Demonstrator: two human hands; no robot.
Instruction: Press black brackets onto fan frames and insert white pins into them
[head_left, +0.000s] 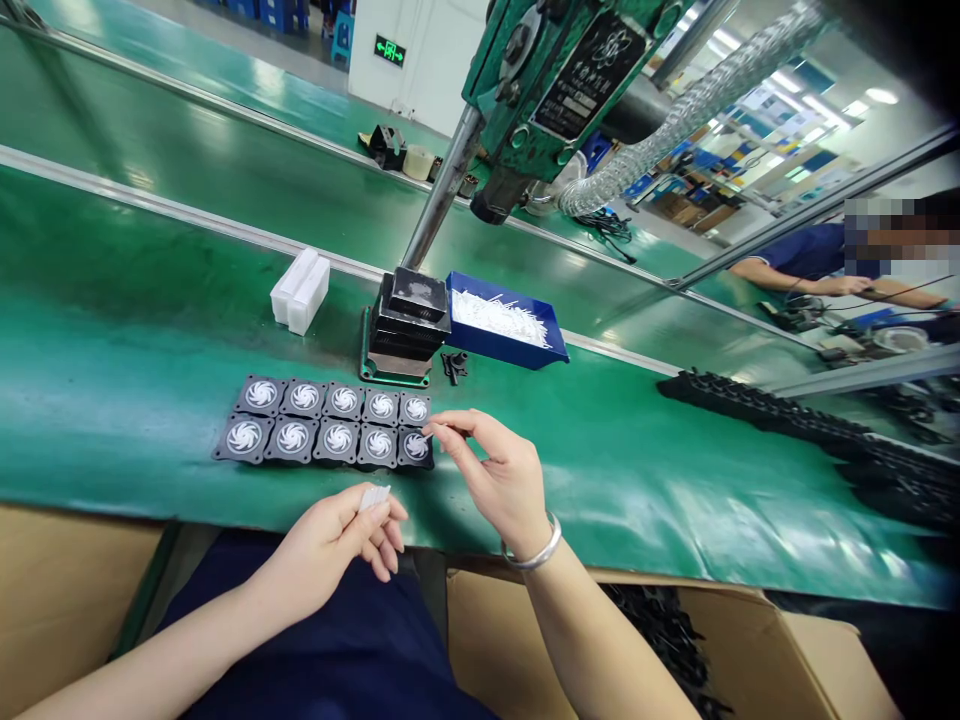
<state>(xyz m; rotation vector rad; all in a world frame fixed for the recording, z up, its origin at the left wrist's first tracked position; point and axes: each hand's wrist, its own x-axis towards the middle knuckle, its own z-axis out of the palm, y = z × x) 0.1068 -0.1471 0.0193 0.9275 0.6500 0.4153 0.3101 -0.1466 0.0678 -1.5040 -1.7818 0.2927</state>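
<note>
My left hand (345,545) is closed around a small bunch of thin white sticks (374,497), held between thumb and fingers in front of the fans. Thumb and forefinger of my right hand (499,465) pinch a small thin pin, mostly hidden by the fingertips, at the right end of the near row. Two rows of square black fan frames (291,438) with white swirl-shaped blades lie side by side on the green bench. My right fingertips are over the edge of the last near fan (415,447); whether they touch it I cannot tell.
Behind the fans stands a green press (555,90) with a black block (409,310) at its base. A blue tray (551,345) holds many white sticks. White blocks (300,290), a black part (454,367) and rows of black parts (780,420) lie around. A person works at far right.
</note>
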